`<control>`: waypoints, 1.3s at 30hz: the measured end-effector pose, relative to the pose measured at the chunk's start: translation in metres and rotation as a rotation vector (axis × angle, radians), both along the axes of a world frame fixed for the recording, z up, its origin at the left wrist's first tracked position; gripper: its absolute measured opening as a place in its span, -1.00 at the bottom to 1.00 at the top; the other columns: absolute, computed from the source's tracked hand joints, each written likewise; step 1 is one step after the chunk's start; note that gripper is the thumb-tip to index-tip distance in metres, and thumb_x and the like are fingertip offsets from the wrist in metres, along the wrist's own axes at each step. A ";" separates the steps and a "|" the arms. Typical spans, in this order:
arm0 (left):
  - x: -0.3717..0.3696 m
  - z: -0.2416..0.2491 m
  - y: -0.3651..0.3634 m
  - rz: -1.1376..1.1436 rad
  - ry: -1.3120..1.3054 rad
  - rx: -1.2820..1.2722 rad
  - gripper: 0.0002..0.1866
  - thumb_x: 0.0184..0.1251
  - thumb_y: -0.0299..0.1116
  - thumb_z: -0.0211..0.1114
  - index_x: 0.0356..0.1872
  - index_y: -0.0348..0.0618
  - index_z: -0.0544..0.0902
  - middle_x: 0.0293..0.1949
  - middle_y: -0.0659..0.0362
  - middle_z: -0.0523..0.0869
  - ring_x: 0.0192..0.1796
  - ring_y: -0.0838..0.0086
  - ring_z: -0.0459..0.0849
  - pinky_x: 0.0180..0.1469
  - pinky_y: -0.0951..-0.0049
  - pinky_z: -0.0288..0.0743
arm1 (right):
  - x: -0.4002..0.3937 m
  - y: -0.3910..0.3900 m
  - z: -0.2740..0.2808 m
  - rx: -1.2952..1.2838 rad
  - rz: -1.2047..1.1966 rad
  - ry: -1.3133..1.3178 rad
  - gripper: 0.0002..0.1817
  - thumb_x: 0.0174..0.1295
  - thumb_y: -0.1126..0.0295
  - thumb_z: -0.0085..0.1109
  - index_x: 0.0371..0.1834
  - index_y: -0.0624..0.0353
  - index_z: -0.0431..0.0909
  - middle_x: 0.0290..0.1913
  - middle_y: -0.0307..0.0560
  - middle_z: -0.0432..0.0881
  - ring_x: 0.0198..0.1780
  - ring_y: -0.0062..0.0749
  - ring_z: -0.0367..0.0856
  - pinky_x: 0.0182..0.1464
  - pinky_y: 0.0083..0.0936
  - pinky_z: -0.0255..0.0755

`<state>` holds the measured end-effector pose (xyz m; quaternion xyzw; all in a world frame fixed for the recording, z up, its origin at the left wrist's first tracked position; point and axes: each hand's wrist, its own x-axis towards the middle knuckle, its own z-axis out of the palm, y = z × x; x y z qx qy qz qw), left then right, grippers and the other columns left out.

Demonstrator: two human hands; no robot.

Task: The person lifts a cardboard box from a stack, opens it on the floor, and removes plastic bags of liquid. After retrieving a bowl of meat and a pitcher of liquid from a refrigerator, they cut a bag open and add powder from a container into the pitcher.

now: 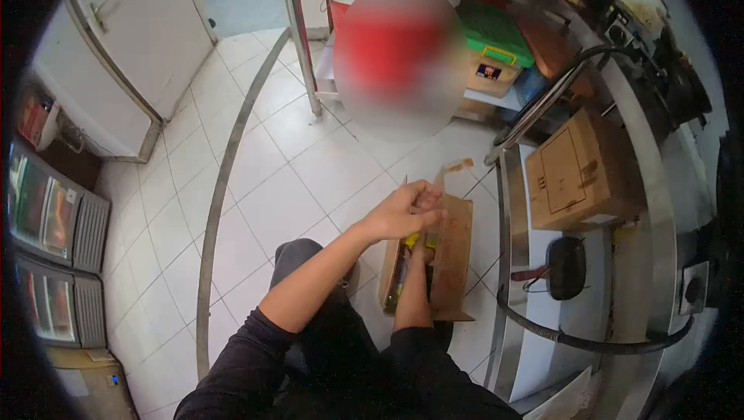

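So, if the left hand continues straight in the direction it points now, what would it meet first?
Probably the brown strip at the far end of the open cardboard box, just beyond the left hand. Depth is unclear, so the hand might pass above it.

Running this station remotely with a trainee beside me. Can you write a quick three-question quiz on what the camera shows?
1. Which of the person's hands is down inside the open brown cardboard box?
2. True or false: the beige plastic storage box on the shelf has a blue lid.
3. Fill in the colour: the person's fabric sleeves are ____.

Key:
1. The right hand; the left hand is near the box's far end.
2. False; the lid is green.
3. Black.
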<state>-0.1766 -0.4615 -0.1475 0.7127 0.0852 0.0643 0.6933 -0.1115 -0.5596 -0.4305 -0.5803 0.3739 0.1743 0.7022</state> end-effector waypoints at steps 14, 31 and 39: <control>-0.023 0.023 0.015 -0.057 -0.025 0.049 -0.52 0.39 -0.24 0.34 0.18 -0.35 0.49 0.03 0.05 0.67 0.12 0.40 0.61 0.21 0.41 0.45 | 0.031 -0.023 -0.126 0.632 0.151 -0.120 -0.58 0.30 0.27 0.31 0.18 0.14 0.49 0.06 -0.12 0.66 -0.08 -0.27 0.67 -0.09 -0.32 0.64; -0.034 0.025 0.069 0.436 0.003 -0.028 -0.53 0.35 -0.24 0.32 0.19 -0.25 0.49 -0.07 0.17 0.66 -0.02 0.49 0.62 0.00 0.44 0.51 | -0.053 -0.103 0.206 0.682 0.487 -0.339 -0.58 0.39 0.30 0.15 0.26 0.17 0.41 0.05 -0.08 0.61 0.03 -0.25 0.65 0.07 -0.30 0.61; -0.032 0.016 0.078 0.735 0.023 -0.233 -0.48 0.34 -0.25 0.28 0.24 -0.27 0.40 0.02 0.09 0.61 0.02 0.44 0.60 0.02 0.36 0.51 | 0.098 0.117 0.498 0.794 0.779 -0.919 -0.60 0.36 0.19 0.24 0.16 0.13 0.50 0.06 -0.18 0.62 0.07 -0.41 0.61 0.06 -0.43 0.54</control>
